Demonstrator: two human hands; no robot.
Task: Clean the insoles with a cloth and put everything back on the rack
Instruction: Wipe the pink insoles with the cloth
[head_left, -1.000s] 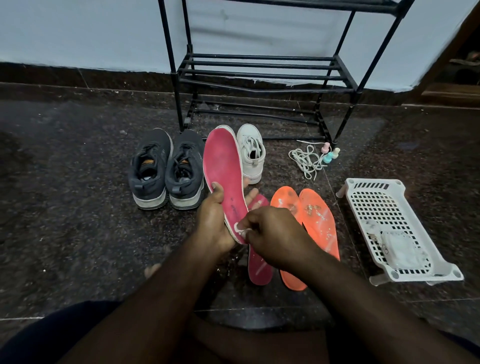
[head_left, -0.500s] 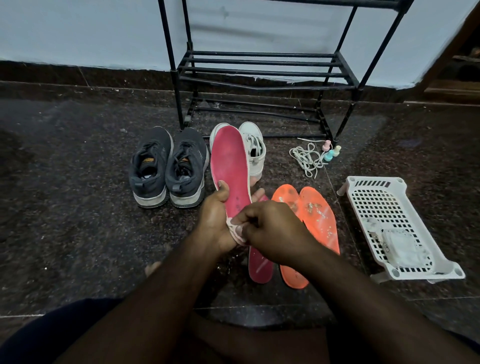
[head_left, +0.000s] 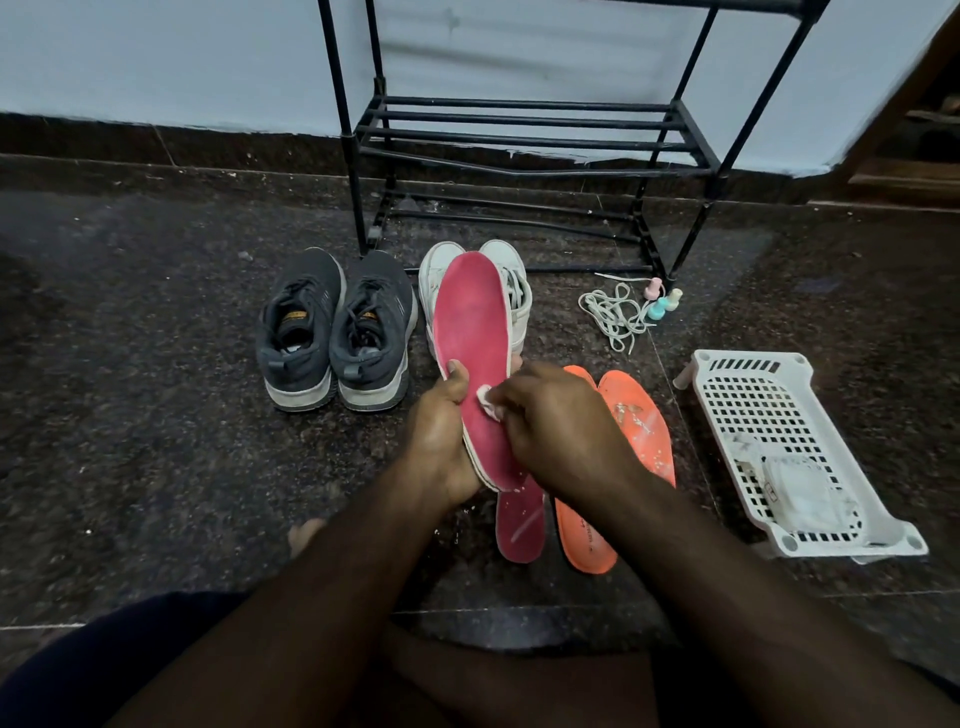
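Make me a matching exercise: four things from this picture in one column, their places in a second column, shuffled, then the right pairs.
Things
1. pink insole
2. orange insoles
3. grey shoes
4. white laces

Places
A. loose on the floor by the black rack
B. held in the left hand
C. standing farthest left
D. flat on the floor beside the white basket

Pairs: 1-B, 2-D, 3-C, 4-A

Left hand grips pink insole — right hand presses, seemingly, a cloth.
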